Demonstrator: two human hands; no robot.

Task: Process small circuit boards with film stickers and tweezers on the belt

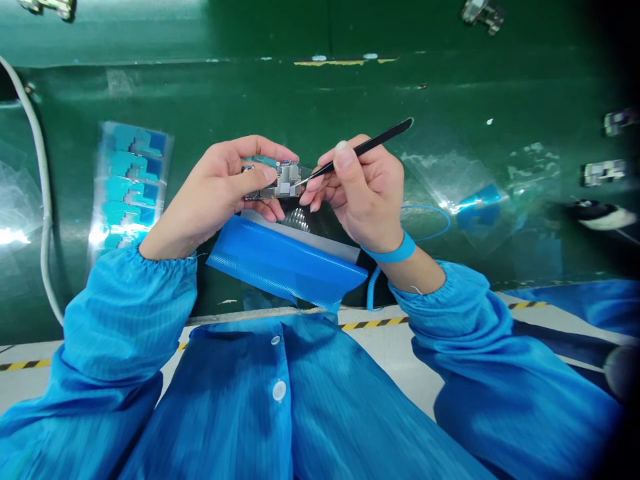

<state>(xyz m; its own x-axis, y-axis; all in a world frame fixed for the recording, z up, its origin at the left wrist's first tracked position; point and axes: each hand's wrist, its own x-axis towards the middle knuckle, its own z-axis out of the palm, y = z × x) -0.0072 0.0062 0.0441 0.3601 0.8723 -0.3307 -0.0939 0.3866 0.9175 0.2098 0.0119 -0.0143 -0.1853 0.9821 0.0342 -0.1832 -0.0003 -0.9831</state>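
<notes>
**Hands, 2.** Left hand (215, 193): narrow pinch, thumb over and fingers behind, holding one circuit board (287, 190), a small populated board with metal shields, which sits between the hands. Right hand (365, 197): narrow pen grip on one pair of black tweezers (365, 148), the tip resting at the board's upper right area.

**Handling note.** The pose looks sound: hands braced close, board gripped by its edges, tweezers held low and shallow. Keeping the tip light and the left thumb clear of the contact point would suit this work best.

**Nearby items.** Below the hands: one folded blue plastic sheet (285, 263). Left of the left hand: one clear sheet of teal die-cut pieces (133, 183), about five, glare limiting the count; one grey cable (37, 180). Right of the right hand: one scrap of clear film (480, 200) bearing a blue piece. On the right wrist: one blue wrist strap (395, 250), with one coiled blue cord (425, 223) beside it. Beneath everything: one green counter (310, 93). Behind the hands, toward the person: two blue smock sleeves (125, 320), two white buttons (279, 391).
</notes>
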